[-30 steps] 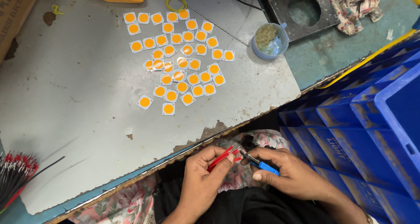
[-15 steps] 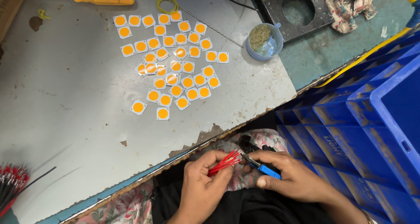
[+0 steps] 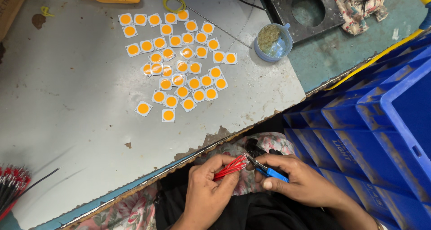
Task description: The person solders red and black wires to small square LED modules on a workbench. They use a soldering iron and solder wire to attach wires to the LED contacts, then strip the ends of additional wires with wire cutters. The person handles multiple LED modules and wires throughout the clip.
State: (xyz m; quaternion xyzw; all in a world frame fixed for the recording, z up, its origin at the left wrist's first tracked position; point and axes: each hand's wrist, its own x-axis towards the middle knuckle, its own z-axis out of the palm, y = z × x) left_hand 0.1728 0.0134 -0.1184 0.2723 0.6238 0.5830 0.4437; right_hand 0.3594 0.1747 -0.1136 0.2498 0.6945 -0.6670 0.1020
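Desk [image 3: 67, 122]: grey sheet top, near edge ragged and chipped, running diagonally from near left up to far right. Wide bare stretch on its left half. Hands work off the desk, below that edge, over the lap.

Left hand [image 3: 207, 190]: grip clenched around a bundle of red wires [image 3: 230, 167]. Long axis of the bundle runs left-near to right-far, free ends pointing right toward the cutter.

Right hand [image 3: 300, 181]: grip closed on a blue-handled wire cutter [image 3: 267, 170], its tip touching the wire ends. Jaw state too small to tell.

Blue crates [image 3: 377, 135] crowd the right side, just beside the right hand. Square LED chips [image 3: 179, 61] lie spread at far centre. More wires [image 3: 11, 185] at near left, cut off by the frame edge.
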